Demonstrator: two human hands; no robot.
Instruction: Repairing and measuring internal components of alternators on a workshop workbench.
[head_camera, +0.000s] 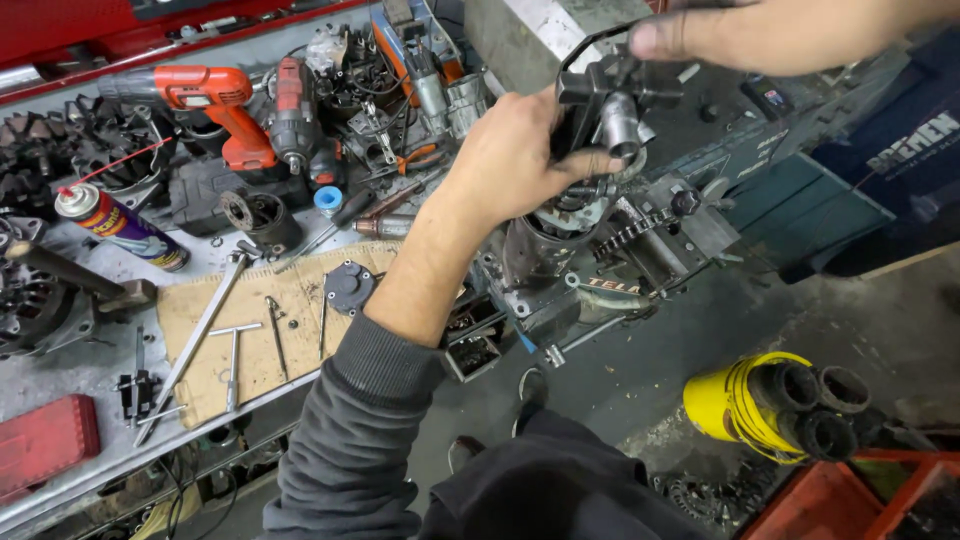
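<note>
Clutter covers the grey workbench (90, 375) on the left, while both hands work at its right end over a greasy metal assembly (600, 250) clamped or resting there. The left hand (515, 155) is wrapped around a dark metal puller-like part (610, 100) at the top of that assembly, thumb pressed along its side beside a shiny cylindrical socket (620, 125). The right hand (760, 35) reaches in from the far right, fingers extended and close together, its fingertips on a thin black band (580, 50) that loops over the part; whether it pinches the band is hard to tell, since the hand is blurred. A short chain (630, 233) hangs just below. On the bench lie a red drill (215, 100), a spray can (120, 225), a round black cap (349, 287) on a sheet of brown cardboard (250, 330) and a T-handle wrench (233, 350). A yellow bucket (735, 405) holding black rubber tubes stands on the floor to the near right, well apart.
</note>
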